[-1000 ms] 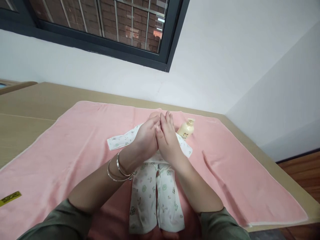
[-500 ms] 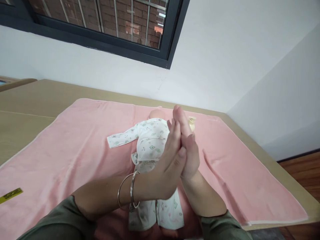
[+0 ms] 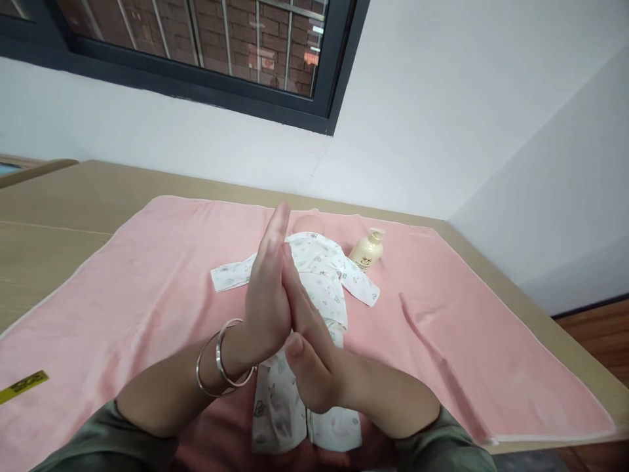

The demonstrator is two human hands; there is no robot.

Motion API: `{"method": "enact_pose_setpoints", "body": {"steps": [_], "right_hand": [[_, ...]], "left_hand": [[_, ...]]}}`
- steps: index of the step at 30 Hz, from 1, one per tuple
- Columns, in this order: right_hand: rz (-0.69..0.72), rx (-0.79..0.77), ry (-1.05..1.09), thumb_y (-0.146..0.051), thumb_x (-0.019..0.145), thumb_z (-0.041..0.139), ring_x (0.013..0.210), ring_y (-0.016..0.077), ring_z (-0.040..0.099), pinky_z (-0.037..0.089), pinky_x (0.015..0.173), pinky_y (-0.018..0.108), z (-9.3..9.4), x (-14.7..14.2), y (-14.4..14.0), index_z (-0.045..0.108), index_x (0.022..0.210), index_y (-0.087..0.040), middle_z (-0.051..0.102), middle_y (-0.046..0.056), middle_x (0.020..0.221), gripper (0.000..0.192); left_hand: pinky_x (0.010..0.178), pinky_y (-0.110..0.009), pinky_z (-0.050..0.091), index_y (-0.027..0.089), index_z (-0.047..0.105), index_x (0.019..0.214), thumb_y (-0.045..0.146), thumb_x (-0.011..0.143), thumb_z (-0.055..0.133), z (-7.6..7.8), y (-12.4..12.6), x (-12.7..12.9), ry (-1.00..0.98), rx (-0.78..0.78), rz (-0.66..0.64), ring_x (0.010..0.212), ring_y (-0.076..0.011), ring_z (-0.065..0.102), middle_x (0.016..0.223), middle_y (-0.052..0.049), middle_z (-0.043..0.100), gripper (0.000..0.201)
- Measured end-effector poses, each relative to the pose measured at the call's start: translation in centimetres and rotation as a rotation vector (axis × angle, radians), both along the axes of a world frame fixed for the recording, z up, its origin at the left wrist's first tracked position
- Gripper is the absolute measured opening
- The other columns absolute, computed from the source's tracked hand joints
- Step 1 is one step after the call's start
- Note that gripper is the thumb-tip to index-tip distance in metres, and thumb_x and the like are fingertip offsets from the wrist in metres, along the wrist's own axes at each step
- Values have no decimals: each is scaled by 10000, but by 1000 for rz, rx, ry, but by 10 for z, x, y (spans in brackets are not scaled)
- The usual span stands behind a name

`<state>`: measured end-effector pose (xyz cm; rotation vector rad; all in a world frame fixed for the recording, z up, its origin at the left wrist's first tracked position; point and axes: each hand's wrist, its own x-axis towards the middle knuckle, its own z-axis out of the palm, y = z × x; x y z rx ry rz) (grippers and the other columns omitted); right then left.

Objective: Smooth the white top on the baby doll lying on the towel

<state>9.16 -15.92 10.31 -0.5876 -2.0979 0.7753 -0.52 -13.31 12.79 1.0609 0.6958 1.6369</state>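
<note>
My left hand [image 3: 268, 295], with two silver bangles [image 3: 221, 360] at the wrist, is pressed palm to palm against my right hand [image 3: 317, 357]. The fingers of both are stretched out, and I see nothing held between the palms. Beneath them lies a baby doll in a white printed top [image 3: 319, 288] and matching trousers [image 3: 282, 419]. Its sleeves spread to both sides, and the head [image 3: 308, 225] points away from me. A cream-coloured bottle [image 3: 367, 250] lies tilted beside the doll's right-hand sleeve. My hands hide part of the doll's middle.
A pink blanket [image 3: 466, 341] is spread under the doll on a wooden table [image 3: 63, 210]. On its left edge lies a yellow strip [image 3: 24, 385] with dark print. A white wall [image 3: 417, 111] and a dark-framed window [image 3: 196, 75] stand behind.
My joined hands have swung from right to left, and the palms have slid along each other. The bottle and the doll's right-hand sleeve now show; the doll stays put.
</note>
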Motion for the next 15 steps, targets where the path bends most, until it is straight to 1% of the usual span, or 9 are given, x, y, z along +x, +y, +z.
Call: {"method": "enact_pose_setpoints", "body": {"steps": [2,4,6,8,9,11,13,15], "right_hand": [[-31,-4,35,-687,1018,185,1593,252,37,148,1306,522,4,5,2,-43,1644,-296,91,-14,1729,772],[-102,-38,54,-707,1010,168,1592,248,51,153,1305,521,9,13,7,17,1647,-313,128,-27,1723,764],[-198,-89,65,-728,1000,145,1591,248,63,171,1297,541,14,21,15,34,1643,-339,138,-39,1721,760],[-276,-113,88,-744,988,106,1590,256,68,189,1279,588,16,26,22,8,1636,-368,116,-51,1723,756],[-297,-105,109,-747,985,93,1591,262,62,192,1269,613,16,27,25,-13,1632,-379,99,-55,1724,752],[-304,-73,140,-732,990,98,1591,270,34,181,1262,641,13,27,27,-59,1626,-388,69,-60,1727,739],[-287,-45,130,-701,1002,113,1591,260,-4,157,1279,616,8,23,23,-100,1622,-380,54,-65,1728,731],[-240,-19,68,-689,1003,139,1589,249,-40,125,1303,567,3,20,14,-120,1624,-360,42,-72,1728,749]], "left_hand": [[1318,-426,69,357,304,1591,473,1058,332,-8,-8,5,75,51,29,1601,-217,20,1664,42,350,546],[1323,-421,29,365,222,1616,474,1060,319,-18,-20,12,225,124,-6,1600,-211,-18,1689,48,287,575],[1325,-419,-6,383,148,1629,440,1067,297,-24,-32,19,370,173,-114,1598,-206,-37,1706,62,230,584],[1329,-413,-7,390,118,1630,388,1067,310,-27,-41,24,417,196,-222,1595,-206,-37,1713,72,192,595],[1331,-407,-1,386,125,1630,373,1065,320,-27,-43,26,406,211,-250,1594,-206,-36,1714,74,183,598],[1332,-401,5,372,164,1628,384,1063,320,-25,-44,25,367,246,-261,1594,-208,-33,1713,71,187,586],[1332,-405,3,376,231,1616,429,1064,302,-21,-40,19,338,237,-226,1597,-209,-18,1701,64,244,558],[1331,-408,19,377,307,1593,490,1054,321,-15,-35,11,311,176,-194,1600,-213,-2,1677,50,316,552]]}}
